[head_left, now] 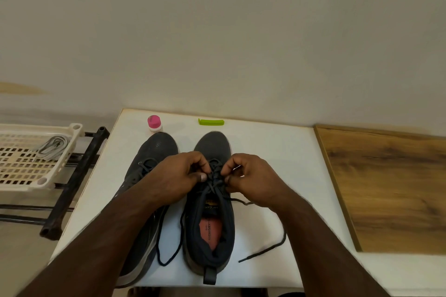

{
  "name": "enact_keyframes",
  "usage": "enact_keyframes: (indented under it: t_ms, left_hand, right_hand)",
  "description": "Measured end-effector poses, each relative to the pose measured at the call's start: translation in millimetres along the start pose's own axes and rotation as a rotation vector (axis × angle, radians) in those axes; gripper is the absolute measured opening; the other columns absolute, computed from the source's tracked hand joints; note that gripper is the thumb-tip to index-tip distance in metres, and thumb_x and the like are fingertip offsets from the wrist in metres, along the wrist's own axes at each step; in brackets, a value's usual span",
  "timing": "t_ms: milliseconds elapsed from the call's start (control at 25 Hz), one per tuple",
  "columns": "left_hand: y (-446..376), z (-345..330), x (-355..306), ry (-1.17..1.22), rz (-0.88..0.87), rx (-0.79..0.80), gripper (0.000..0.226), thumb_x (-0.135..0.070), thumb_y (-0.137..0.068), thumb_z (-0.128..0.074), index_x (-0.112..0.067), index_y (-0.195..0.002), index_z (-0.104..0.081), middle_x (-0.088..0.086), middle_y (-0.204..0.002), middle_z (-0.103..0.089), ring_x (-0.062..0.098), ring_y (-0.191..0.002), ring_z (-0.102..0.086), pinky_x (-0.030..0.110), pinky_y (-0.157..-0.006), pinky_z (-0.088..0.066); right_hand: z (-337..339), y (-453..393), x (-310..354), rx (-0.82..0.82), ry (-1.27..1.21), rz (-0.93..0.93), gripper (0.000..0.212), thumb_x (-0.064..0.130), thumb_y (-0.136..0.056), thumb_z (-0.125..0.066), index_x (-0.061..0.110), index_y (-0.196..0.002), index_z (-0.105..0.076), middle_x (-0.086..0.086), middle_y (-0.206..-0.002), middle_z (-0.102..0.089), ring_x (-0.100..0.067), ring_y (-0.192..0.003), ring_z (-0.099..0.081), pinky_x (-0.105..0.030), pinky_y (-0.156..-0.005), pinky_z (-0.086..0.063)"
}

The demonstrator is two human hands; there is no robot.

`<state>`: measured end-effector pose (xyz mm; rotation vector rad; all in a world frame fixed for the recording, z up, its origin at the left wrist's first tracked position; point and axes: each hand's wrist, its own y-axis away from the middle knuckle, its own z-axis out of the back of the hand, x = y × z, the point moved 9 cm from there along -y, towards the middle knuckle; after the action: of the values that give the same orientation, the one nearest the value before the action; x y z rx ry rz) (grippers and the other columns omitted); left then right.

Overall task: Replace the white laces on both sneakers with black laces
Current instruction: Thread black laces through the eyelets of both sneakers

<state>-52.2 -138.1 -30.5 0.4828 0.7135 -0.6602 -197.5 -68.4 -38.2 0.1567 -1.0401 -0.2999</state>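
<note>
Two dark grey sneakers stand side by side on a white table, toes pointing away from me. The right sneaker carries a black lace whose loose ends trail off both its sides. My left hand and my right hand meet over its eyelets, each pinching the black lace at the crossing. The left sneaker also shows a dark lace and is partly hidden under my left forearm. White laces lie bundled in a cream basket tray at the left.
A small jar with a pink lid and a green clip-like piece sit at the table's far edge. A wooden board lies to the right. A black metal frame sits under the tray. A wall rises behind.
</note>
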Motion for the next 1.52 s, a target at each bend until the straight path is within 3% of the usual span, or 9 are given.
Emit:
enact_keyframes:
  t_ms: [120, 480, 800, 1000, 1280, 1520]
  left_hand:
    - [-0.9, -0.5, 2.2, 0.001, 0.007, -0.004, 0.014, -0.022, -0.091, -0.066, -0.036, -0.088, -0.064, -0.018, -0.088, -0.067, -0.009, -0.082, -0.058, 0.019, -0.072, -0.045]
    - [-2.1, -1.9, 4.8, -0.001, 0.008, -0.004, 0.012, -0.025, -0.091, -0.067, -0.037, -0.091, -0.065, -0.018, -0.087, -0.068, -0.010, -0.083, -0.060, 0.017, -0.071, -0.045]
    - [-2.7, -1.9, 5.3, -0.022, 0.003, -0.003, 0.011, -0.027, -0.090, -0.067, -0.038, -0.089, -0.066, -0.019, -0.086, -0.068, -0.010, -0.084, -0.060, 0.016, -0.071, -0.044]
    - [-2.1, -2.3, 5.1, -0.019, -0.003, -0.001, 0.011, -0.028, -0.090, -0.068, -0.038, -0.089, -0.065, -0.021, -0.085, -0.067, -0.011, -0.083, -0.060, 0.016, -0.070, -0.043]
    - [-2.3, -2.9, 5.4, -0.030, 0.001, 0.006, 0.009, -0.029, -0.091, -0.067, -0.038, -0.090, -0.065, -0.020, -0.087, -0.067, -0.011, -0.084, -0.059, 0.016, -0.072, -0.044]
    - [-2.5, -2.3, 5.6, -0.012, -0.004, -0.002, 0.008, -0.029, -0.090, -0.067, -0.037, -0.090, -0.066, -0.020, -0.087, -0.068, -0.009, -0.085, -0.060, 0.020, -0.077, -0.049]
  right_hand:
    - [-0.3, 4.3, 3.4, 0.076, 0.096, 0.073, 0.017, 0.013, -0.081, -0.079, 0.028, -0.085, -0.073, 0.012, -0.092, -0.069, -0.002, -0.089, -0.066, -0.027, -0.084, -0.056]
    - [-2.5, 7.5, 9.9, 0.101, 0.151, 0.165, 0.013, 0.021, -0.088, -0.075, 0.033, -0.086, -0.071, 0.014, -0.099, -0.063, 0.004, -0.094, -0.061, -0.016, -0.083, -0.049]
    - [-2.2, 8.2, 8.3, 0.097, 0.093, 0.149, 0.026, 0.012, -0.091, -0.066, 0.036, -0.080, -0.064, 0.011, -0.092, -0.066, -0.009, -0.092, -0.065, -0.037, -0.087, -0.057]
    - [-2.5, 7.0, 7.9, 0.099, 0.130, 0.161, 0.012, 0.017, -0.087, -0.075, 0.028, -0.089, -0.073, 0.012, -0.099, -0.066, -0.001, -0.095, -0.063, -0.027, -0.089, -0.053]
    - [-3.0, 8.4, 7.6, 0.109, 0.064, 0.147, 0.020, 0.011, -0.090, -0.068, 0.030, -0.083, -0.066, 0.008, -0.093, -0.068, -0.009, -0.093, -0.065, -0.038, -0.089, -0.056]
    - [2.0, 7.7, 3.7, 0.101, 0.026, 0.106, 0.012, 0.014, -0.087, -0.076, 0.024, -0.091, -0.072, 0.005, -0.095, -0.073, -0.005, -0.092, -0.067, -0.027, -0.088, -0.055]
